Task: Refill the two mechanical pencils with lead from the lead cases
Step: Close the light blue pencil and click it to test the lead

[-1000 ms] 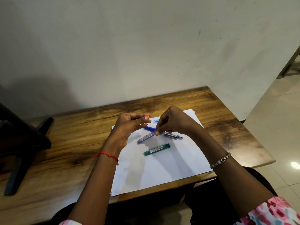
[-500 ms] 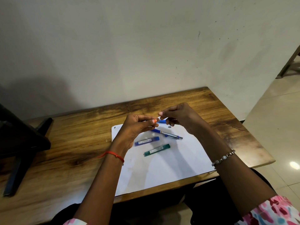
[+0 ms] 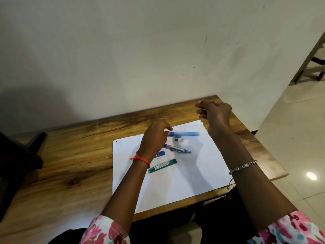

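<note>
A light blue mechanical pencil (image 3: 186, 133) lies across the far part of the white paper (image 3: 184, 180). My left hand (image 3: 155, 136) pinches its left end between thumb and fingertip. A small dark cap (image 3: 177, 137) rests just in front of it. The silver and blue mechanical pencil (image 3: 177, 148) lies free mid-sheet. The blue lead case (image 3: 161, 153) is partly hidden by my left wrist, and the green lead case (image 3: 162, 166) lies nearer me. My right hand (image 3: 215, 113) is raised over the table's far right corner, pinching a thin lead (image 3: 194, 107).
The wooden table (image 3: 73, 155) stands against a pale wall. A dark chair or stand (image 3: 17, 155) sits at its left end. Tiled floor (image 3: 290, 138) and furniture legs (image 3: 309, 62) are on the right.
My right hand rose and moved right and away from my left hand, pinching a lead. The blue pencil now shows full length on the paper. The blue lead case went from tilted to lying flat.
</note>
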`<state>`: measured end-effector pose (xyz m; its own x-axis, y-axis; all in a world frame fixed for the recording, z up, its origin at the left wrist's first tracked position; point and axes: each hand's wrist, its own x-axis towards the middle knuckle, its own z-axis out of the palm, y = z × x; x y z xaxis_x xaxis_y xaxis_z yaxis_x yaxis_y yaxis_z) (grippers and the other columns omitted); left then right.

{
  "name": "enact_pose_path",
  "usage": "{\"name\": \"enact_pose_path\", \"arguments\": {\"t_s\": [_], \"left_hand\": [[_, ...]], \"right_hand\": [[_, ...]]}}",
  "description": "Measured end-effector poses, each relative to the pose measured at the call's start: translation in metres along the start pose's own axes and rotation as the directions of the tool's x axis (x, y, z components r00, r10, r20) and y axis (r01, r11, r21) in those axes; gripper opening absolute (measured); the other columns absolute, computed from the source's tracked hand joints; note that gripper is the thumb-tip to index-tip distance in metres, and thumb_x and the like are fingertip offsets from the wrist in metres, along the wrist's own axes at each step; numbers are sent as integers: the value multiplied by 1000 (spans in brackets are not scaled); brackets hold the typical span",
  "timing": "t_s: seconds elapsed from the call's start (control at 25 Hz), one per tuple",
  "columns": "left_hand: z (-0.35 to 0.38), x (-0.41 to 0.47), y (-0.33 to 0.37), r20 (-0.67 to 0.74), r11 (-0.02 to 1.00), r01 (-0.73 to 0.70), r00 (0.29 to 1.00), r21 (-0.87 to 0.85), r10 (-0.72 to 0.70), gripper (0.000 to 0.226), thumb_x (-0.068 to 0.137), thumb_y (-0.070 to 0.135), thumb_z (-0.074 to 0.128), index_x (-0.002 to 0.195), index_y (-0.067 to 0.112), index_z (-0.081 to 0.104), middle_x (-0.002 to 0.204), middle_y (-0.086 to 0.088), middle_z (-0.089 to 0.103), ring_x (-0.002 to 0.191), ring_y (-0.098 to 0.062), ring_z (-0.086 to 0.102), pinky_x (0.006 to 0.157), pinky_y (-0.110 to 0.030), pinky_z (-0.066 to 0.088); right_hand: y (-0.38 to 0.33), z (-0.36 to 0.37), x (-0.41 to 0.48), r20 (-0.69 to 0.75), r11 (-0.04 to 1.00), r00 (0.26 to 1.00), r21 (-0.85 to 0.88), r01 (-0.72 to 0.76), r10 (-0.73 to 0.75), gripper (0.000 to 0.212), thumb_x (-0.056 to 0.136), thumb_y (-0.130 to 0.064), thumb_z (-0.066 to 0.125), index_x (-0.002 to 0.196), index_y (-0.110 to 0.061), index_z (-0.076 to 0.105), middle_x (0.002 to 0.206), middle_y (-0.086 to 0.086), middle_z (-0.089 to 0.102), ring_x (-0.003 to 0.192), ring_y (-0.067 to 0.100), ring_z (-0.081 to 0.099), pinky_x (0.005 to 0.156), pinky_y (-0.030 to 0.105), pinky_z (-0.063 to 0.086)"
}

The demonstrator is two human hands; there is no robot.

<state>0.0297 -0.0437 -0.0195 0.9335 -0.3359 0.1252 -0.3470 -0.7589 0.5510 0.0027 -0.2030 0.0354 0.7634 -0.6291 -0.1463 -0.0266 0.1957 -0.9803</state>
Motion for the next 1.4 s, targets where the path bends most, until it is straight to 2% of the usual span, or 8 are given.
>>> {"name": "enact_pose_path", "arguments": {"t_s": [0.16, 0.44, 0.64, 0.8, 0.88, 1.0, 1.16, 1.4], "left_hand": [[2, 7, 4, 85, 989, -58, 995, 138, 46, 24, 87, 2, 53, 105, 9, 67, 110, -10, 66, 98, -26, 59, 80, -33, 48], [3, 13, 6, 116, 982, -52, 993, 184, 31, 21, 88, 3, 53, 103, 7, 67, 108, -12, 64, 91, -25, 59, 70, -28, 43], [2, 11, 0, 29, 996, -7, 1000, 94, 4, 20, 86, -1, 53, 100, 8, 63, 106, -11, 63, 93, -24, 59, 70, -28, 43], [-18, 7, -5, -89, 998, -9, 996, -64, 4, 26, 85, -6, 51, 106, 7, 61, 108, -10, 62, 99, -22, 57, 82, -31, 48], [-31, 0, -4, -133, 992, -29, 991, -126, 12, 29, 86, -5, 51, 111, 5, 61, 105, -6, 59, 95, -17, 55, 81, -19, 44], [-41, -16, -2, -187, 967, -69, 982, -244, 23, 25, 84, -7, 54, 105, 1, 64, 96, -2, 54, 80, -10, 52, 69, -1, 40], [-40, -28, 3, -170, 929, -50, 985, -366, -14, 20, 83, -4, 57, 100, 2, 65, 95, -3, 59, 81, -11, 55, 68, -2, 42], [-38, -34, 4, -140, 934, -26, 990, -358, -26, 23, 85, -4, 55, 104, 3, 64, 102, -7, 61, 86, -12, 54, 68, 3, 40]], "right_hand": [[-1, 0, 0, -10, 1000, 1000, 1, -4, 4, 14, 81, -2, 61, 68, -7, 64, 71, 7, 66, 56, 15, 57, 46, 20, 43], [3, 0, 4, -6, 1000, 1000, 14, -7, 7, 9, 81, -2, 61, 85, 3, 68, 69, 6, 65, 55, 15, 57, 44, 18, 44], [0, 1, 3, 33, 990, 999, 141, 23, -28, 7, 80, 3, 62, 75, 0, 65, 67, 10, 63, 50, 14, 58, 46, 19, 49], [-5, 4, -1, 71, 945, 980, 289, 156, -184, 8, 79, 4, 64, 87, 4, 67, 69, 10, 66, 57, 16, 62, 56, 22, 53], [-6, 6, -3, 75, 927, 967, 313, 208, -242, 7, 78, 3, 67, 84, 0, 69, 65, 3, 69, 61, 18, 64, 60, 26, 53], [-6, 11, -12, 123, 906, 942, 335, 258, -313, 9, 77, 3, 67, 79, -5, 70, 63, -1, 70, 62, 20, 64, 58, 28, 52], [-11, 18, -25, 198, 887, 893, 325, 329, -404, 11, 77, 3, 68, 79, -8, 69, 64, -3, 71, 62, 18, 63, 56, 26, 52], [-20, 19, -36, 253, 849, 827, 326, 415, -501, 9, 77, -1, 69, 81, -10, 69, 67, -7, 71, 69, 17, 65, 57, 24, 52]]}}
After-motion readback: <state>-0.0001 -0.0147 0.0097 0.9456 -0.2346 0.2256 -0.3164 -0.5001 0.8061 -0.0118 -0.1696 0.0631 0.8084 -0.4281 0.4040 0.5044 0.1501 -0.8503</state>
